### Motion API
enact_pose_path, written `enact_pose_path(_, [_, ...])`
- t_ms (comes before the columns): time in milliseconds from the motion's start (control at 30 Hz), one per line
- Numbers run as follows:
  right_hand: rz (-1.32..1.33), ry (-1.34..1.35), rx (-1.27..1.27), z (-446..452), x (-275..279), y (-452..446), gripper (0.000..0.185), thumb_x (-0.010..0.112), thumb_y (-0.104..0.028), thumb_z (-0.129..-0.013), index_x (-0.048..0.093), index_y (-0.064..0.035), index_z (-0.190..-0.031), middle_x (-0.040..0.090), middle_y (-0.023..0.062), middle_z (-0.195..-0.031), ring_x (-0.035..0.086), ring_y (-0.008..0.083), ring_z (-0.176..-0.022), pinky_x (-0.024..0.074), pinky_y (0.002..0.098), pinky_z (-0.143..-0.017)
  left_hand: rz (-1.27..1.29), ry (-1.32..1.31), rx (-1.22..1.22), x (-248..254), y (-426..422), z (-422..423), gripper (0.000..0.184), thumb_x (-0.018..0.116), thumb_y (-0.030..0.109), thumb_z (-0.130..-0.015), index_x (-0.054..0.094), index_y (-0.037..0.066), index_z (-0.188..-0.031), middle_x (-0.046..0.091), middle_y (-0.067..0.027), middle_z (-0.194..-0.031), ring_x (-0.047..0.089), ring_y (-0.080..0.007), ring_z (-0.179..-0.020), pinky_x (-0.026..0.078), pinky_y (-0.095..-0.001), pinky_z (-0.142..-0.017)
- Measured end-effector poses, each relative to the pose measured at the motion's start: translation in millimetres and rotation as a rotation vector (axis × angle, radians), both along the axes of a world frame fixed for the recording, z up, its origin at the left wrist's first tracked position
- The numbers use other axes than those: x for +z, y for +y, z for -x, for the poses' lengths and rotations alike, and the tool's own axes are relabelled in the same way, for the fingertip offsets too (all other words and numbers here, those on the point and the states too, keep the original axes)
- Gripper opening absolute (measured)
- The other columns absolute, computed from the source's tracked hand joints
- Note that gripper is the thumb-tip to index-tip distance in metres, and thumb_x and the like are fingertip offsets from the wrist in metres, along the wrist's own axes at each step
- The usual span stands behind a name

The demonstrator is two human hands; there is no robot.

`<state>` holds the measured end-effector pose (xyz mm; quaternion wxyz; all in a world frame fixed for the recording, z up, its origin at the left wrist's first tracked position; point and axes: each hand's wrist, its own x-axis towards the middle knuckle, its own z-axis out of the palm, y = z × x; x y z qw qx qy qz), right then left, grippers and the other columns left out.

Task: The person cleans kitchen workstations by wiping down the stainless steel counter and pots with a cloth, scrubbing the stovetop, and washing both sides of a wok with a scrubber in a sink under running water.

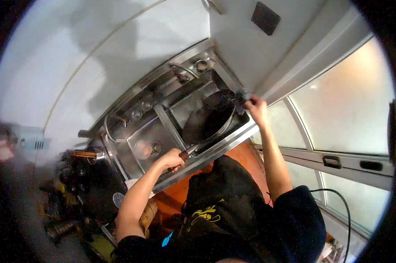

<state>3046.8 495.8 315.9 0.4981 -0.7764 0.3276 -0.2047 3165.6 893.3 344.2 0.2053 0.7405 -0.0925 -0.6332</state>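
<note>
A large black wok [209,116] lies tilted in the right basin of the steel double sink [167,125]. My left hand [174,160] is closed round its brown handle [185,154], near the sink's front edge. At the wok's far right rim, my right hand [256,107] is closed on a dark grey, crumpled scouring pad [241,97]. The pad's exact outline is blurred, and I cannot tell whether it touches the rim.
Curved faucets [184,69] stand along the sink's back edge. Glass-like round items [139,113] sit behind the left basin. A dark cluttered area [79,184] lies left of the sink. Frosted windows [342,101] line the right side, and a black hose [344,206] hangs there.
</note>
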Motion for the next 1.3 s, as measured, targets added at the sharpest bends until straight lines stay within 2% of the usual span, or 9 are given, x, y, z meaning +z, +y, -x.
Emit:
enact_pose_path(100, [-0.105,-0.278,-0.069,15,24,-4,0.026,0.062,-0.011,-0.084,0.069,0.0041,-0.103,0.071,0.0082,-0.083,0.062,0.0130,-0.076,0.0509,0.0296,-0.072,0.075,0.028,0.050,12,23,27,0.026,0.068,-0.001,-0.078,0.053,-0.001,-0.099,0.055,-0.0074,-0.062,0.055,-0.0142,-0.047,0.042,-0.0326,-0.039])
enact_pose_path(233, [-0.153,-0.341,-0.146,24,50,-3,0.020,0.062,-0.009,-0.087,0.069,0.0042,-0.100,0.069,0.0046,-0.085,0.059,0.0104,-0.073,0.0484,0.0266,-0.069,0.204,0.109,0.155,44,46,78,0.030,0.068,0.001,-0.082,0.049,0.002,-0.105,0.053,-0.0036,-0.062,0.054,-0.0123,-0.046,0.043,-0.0300,-0.040])
enact_pose_path(300, [-0.245,-0.343,-0.127,28,41,-10,0.021,0.057,-0.006,-0.091,0.068,0.0026,-0.107,0.070,0.0058,-0.096,0.064,0.0122,-0.085,0.0529,0.0264,-0.078,0.285,0.133,0.216,27,69,110,0.033,0.068,0.001,-0.083,0.049,0.002,-0.109,0.052,-0.0028,-0.061,0.054,-0.0124,-0.046,0.043,-0.0300,-0.041])
enact_pose_path(567, [-0.299,-0.302,-0.039,36,61,34,0.018,0.059,-0.006,-0.090,0.069,0.0038,-0.103,0.071,0.0060,-0.092,0.065,0.0122,-0.083,0.0513,0.0256,-0.076,0.678,0.225,0.359,12,134,196,0.033,0.073,0.008,-0.084,0.049,0.003,-0.106,0.055,-0.0026,-0.066,0.053,-0.0129,-0.047,0.042,-0.0295,-0.044])
enact_pose_path(600, [-0.218,-0.204,-0.074,35,31,18,0.018,0.059,-0.006,-0.091,0.069,0.0040,-0.103,0.071,0.0059,-0.094,0.065,0.0133,-0.086,0.0514,0.0266,-0.077,0.724,0.243,0.399,9,137,203,0.031,0.073,0.009,-0.084,0.049,0.003,-0.104,0.055,-0.0027,-0.066,0.053,-0.0129,-0.047,0.042,-0.0293,-0.044])
enact_pose_path(633, [-0.231,-0.193,-0.044,35,37,30,0.024,0.057,-0.006,-0.092,0.066,0.0063,-0.111,0.070,0.0112,-0.100,0.066,0.0160,-0.089,0.0540,0.0289,-0.081,0.767,0.262,0.435,6,138,207,0.029,0.072,0.009,-0.084,0.050,0.003,-0.102,0.055,-0.0028,-0.066,0.053,-0.0129,-0.046,0.042,-0.0292,-0.044])
enact_pose_path(833, [-0.391,-0.246,-0.050,14,-10,31,0.025,0.061,-0.007,-0.090,0.068,0.0063,-0.110,0.071,0.0070,-0.096,0.064,0.0139,-0.084,0.0510,0.0282,-0.076,0.873,0.542,0.585,-30,83,188,0.022,0.070,0.010,-0.086,0.048,0.009,-0.089,0.054,-0.0035,-0.066,0.052,-0.0122,-0.045,0.045,-0.0296,-0.043])
enact_pose_path(967, [-0.222,-0.059,0.002,-15,-37,12,0.025,0.059,-0.007,-0.089,0.067,0.0073,-0.109,0.071,0.0093,-0.097,0.066,0.0158,-0.083,0.0543,0.0283,-0.077,0.914,0.630,0.809,-50,36,166,0.022,0.069,0.008,-0.084,0.047,0.010,-0.088,0.049,-0.0007,-0.059,0.051,-0.0115,-0.043,0.045,-0.0293,-0.041])
enact_pose_path(1300, [-0.035,0.160,0.112,-75,-67,4,0.025,0.064,-0.012,-0.083,0.067,0.0045,-0.101,0.070,0.0105,-0.081,0.061,0.0146,-0.076,0.0496,0.0325,-0.072,0.846,0.855,0.896,-102,-12,110,0.019,0.069,0.009,-0.087,0.050,0.010,-0.088,0.049,-0.0012,-0.058,0.049,-0.0119,-0.042,0.043,-0.0288,-0.041])
